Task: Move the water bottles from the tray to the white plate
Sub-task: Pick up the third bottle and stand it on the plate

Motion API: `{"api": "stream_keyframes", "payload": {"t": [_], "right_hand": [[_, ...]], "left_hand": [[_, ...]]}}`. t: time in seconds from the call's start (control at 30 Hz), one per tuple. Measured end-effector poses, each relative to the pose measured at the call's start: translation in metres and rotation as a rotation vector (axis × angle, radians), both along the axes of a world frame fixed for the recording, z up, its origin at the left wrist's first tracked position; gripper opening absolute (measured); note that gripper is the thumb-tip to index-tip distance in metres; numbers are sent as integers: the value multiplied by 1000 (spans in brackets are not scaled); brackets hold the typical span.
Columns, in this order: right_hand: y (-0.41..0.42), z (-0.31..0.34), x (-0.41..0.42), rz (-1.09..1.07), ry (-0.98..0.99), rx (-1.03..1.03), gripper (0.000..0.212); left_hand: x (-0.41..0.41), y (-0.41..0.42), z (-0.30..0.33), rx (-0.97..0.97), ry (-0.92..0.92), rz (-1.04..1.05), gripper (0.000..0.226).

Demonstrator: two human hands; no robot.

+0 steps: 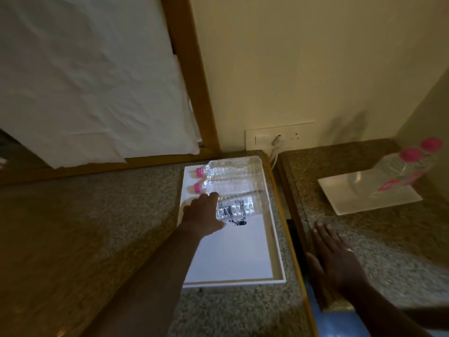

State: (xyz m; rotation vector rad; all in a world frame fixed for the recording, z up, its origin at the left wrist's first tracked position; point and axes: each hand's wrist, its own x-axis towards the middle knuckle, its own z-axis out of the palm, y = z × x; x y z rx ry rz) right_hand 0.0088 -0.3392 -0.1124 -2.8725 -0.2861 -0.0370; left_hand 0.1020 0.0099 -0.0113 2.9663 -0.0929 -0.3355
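A white rectangular tray (233, 259) lies on the granite counter. Three clear water bottles lie on their sides at its far end. The two farther bottles (233, 167) (230, 184) show pink caps pointing left. My left hand (202, 215) is wrapped around the neck end of the nearest bottle (240, 206), hiding its cap. My right hand (337, 254) rests flat, fingers spread, on the right-hand counter. Farther right, a white square plate (345, 203) holds two upright pink-capped bottles (401, 171), blurred.
A dark gap (295, 234) separates the two granite counters. A wall socket with a plugged-in white cable (277, 142) sits behind the tray. A wooden-framed bed with white pillows (85, 81) lies at the left.
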Motion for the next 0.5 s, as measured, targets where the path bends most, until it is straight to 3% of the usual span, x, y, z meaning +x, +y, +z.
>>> {"api": "stream_keyframes", "payload": {"t": [0.13,0.23,0.5], "right_hand": [[10,0,-4,-11,-4,-14,81],[9,-4,-4,-20,-1,-33,83],[10,-2,-4,-33,24,-21,80]], "left_hand": [[-5,24,-16,-270,-1,21,80],[-9,27,-16,-518,-106,63,55],[7,-10,52,-926,-348,112,50]]}}
